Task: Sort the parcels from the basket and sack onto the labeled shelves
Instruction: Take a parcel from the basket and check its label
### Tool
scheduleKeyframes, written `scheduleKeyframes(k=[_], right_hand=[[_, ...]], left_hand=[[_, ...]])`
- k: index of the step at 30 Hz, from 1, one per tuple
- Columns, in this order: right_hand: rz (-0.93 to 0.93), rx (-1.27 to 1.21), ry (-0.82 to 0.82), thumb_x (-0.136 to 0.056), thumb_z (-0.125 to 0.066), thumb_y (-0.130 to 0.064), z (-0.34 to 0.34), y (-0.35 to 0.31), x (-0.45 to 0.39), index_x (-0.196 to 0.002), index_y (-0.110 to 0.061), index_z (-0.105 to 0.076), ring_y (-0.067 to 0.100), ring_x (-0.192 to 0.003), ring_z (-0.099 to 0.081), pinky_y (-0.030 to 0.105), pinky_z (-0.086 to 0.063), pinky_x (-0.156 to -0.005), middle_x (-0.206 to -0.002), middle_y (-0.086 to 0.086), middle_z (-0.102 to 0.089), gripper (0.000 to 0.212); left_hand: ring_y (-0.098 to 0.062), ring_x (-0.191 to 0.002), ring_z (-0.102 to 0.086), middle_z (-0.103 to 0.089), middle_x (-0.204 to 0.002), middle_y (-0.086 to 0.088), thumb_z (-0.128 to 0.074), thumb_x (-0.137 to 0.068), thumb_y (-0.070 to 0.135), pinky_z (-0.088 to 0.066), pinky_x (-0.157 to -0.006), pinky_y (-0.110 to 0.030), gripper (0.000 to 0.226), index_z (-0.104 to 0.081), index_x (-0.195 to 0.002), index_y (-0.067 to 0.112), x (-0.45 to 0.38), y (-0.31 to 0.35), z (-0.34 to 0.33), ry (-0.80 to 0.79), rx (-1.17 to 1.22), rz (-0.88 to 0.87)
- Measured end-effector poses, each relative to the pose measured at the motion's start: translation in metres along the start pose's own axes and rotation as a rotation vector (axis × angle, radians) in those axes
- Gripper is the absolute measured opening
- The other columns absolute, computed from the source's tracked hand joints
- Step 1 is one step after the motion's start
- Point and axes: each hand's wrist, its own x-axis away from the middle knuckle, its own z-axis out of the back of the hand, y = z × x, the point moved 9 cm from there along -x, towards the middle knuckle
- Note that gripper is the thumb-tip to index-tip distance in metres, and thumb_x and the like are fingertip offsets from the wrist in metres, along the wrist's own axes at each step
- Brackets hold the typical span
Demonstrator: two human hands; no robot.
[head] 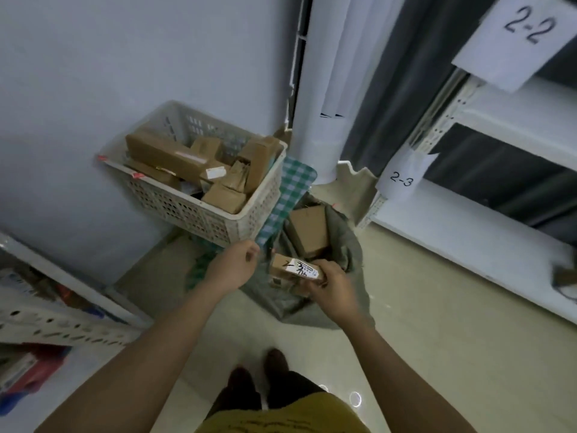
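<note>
- Head view: pale tiled floor in a corner; shelves tagged 2-2 and 2-3 on the right.
- Basket full of cardboard boxes; grey sack beside it.
- Right hand grips a small labelled parcel over the sack mouth.
- Left hand loosely curled, holding nothing.
- Advice: read the scrawled code before lifting, then match it to a shelf tag.

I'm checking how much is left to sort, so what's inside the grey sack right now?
In the grey sack one brown box stands near the back. The right hand grips a small labelled parcel over its mouth. Anything deeper is hidden by them and the folds.
</note>
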Motion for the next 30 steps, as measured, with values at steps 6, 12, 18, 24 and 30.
scheduleKeyframes(k=[6,12,18,24,30], right_hand=[[-0.198,-0.018,0.120,-0.083,-0.075,-0.019,0.065,0.084,0.060,-0.111,-0.016,-0.067,0.021,-0.095,-0.059,0.030,-0.042,-0.074,-0.104,0.001,-0.067,0.030],[-0.328,-0.021,0.173,-0.084,-0.073,-0.027,0.135,0.186,0.139,-0.110,-0.017,-0.065,0.020,-0.089,-0.058,0.036,-0.047,-0.076,-0.099,0.002,-0.064,0.029],[-0.366,0.013,0.160,-0.084,-0.072,-0.026,0.235,0.293,0.205,-0.112,-0.020,-0.065,0.020,-0.090,-0.059,0.035,-0.048,-0.077,-0.103,0.000,-0.061,0.030],[-0.507,-0.003,0.225,-0.084,-0.072,-0.027,0.314,0.380,0.268,-0.109,-0.022,-0.065,0.019,-0.086,-0.058,0.033,-0.048,-0.075,-0.100,-0.002,-0.061,0.026],[-0.589,-0.018,0.236,-0.084,-0.072,-0.024,0.370,0.455,0.281,-0.110,-0.020,-0.065,0.015,-0.083,-0.057,0.029,-0.046,-0.073,-0.103,0.000,-0.062,0.028]], left_hand=[[-0.018,-0.104,-0.060,-0.063,-0.118,0.001,-0.047,-0.098,0.025,-0.050,-0.091,-0.037,0.023,-0.059,-0.118,0.026,0.016,0.074,-0.086,-0.193,-0.135,-0.079],[-0.018,-0.105,-0.059,-0.063,-0.118,0.004,-0.044,-0.099,0.028,-0.049,-0.088,-0.033,0.023,-0.056,-0.119,0.026,0.038,0.160,-0.194,-0.287,-0.219,-0.139],[-0.018,-0.107,-0.058,-0.063,-0.120,0.002,-0.046,-0.098,0.025,-0.047,-0.094,-0.033,0.024,-0.058,-0.118,0.022,0.064,0.274,-0.331,-0.363,-0.228,-0.214],[-0.020,-0.106,-0.060,-0.064,-0.119,-0.001,-0.046,-0.098,0.021,-0.047,-0.092,-0.030,0.024,-0.059,-0.118,0.019,0.091,0.351,-0.426,-0.435,-0.241,-0.241],[-0.024,-0.107,-0.060,-0.064,-0.121,-0.008,-0.047,-0.097,0.018,-0.048,-0.093,-0.031,0.023,-0.060,-0.116,0.012,0.072,0.406,-0.500,-0.518,-0.297,-0.284]])
